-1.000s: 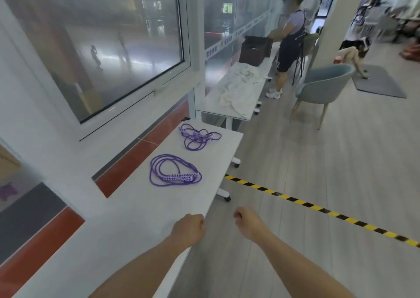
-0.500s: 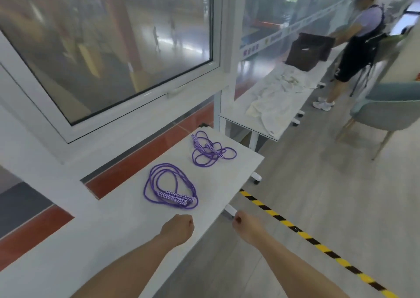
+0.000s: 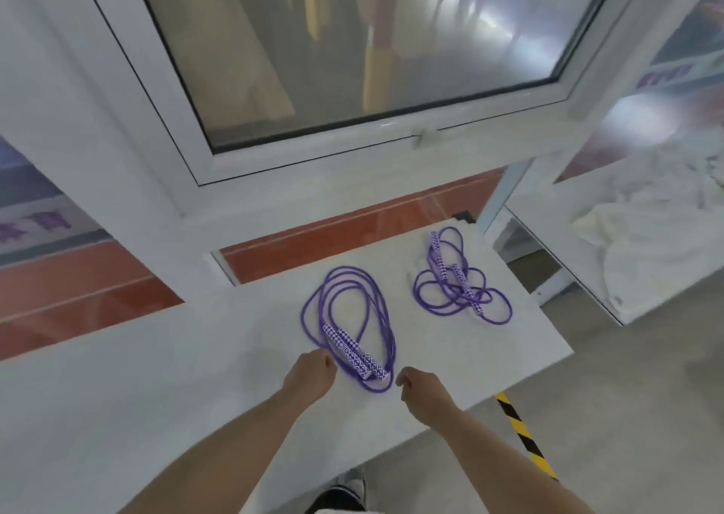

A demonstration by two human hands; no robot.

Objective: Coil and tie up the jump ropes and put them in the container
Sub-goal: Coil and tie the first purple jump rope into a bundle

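Two purple jump ropes with patterned purple-and-white handles lie on a white table [image 3: 196, 376]. The nearer rope [image 3: 344, 317] is loosely looped, its two handles [image 3: 354, 352] side by side at the loop's near end. The farther rope [image 3: 456, 282] lies in a messier tangle at the table's right end. My left hand [image 3: 311, 376] hovers in a fist just left of the near rope's handles. My right hand [image 3: 421, 392] is a fist just right of the loop. Neither hand holds anything. No container is in view.
A large window and a white wall with a red stripe stand behind the table. At the right, a second white table [image 3: 627, 310] carries crumpled white cloth [image 3: 642, 235]. Yellow-black floor tape [image 3: 525, 439] runs past the table's right edge. My shoe [image 3: 344, 490] shows below.
The view has swung down and closer to the table. Both fists have come forward over the table and now flank the near rope's handle end.
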